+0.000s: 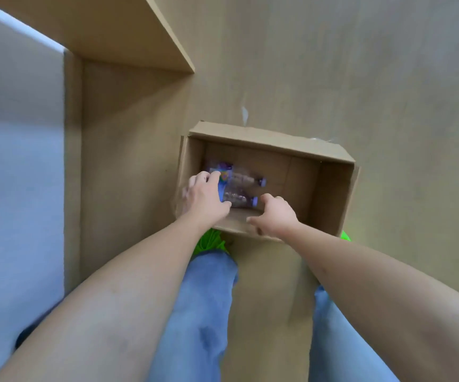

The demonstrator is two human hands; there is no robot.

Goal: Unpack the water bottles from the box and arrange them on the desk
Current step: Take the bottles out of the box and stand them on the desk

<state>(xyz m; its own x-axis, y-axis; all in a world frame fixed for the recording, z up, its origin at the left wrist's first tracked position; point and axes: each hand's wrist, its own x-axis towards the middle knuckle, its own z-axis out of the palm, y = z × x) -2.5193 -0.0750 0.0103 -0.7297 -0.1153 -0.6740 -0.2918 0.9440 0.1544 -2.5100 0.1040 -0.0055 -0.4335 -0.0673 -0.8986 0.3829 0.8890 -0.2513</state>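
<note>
An open cardboard box stands on the floor in front of my feet. Two clear water bottles with purple caps and labels lie side by side in its left half, the far bottle and the near bottle, caps pointing right. My left hand reaches over the box's left wall, and its fingers and thumb curl round the near bottle's base end. My right hand hovers over the near wall just right of the near bottle's cap, thumb spread, holding nothing. The image is blurred there.
A wooden desk top juts out at the upper left, with its side panel running down beside a pale wall. My legs in blue jeans and green shoes stand right behind the box. A scrap of clear tape lies beyond it.
</note>
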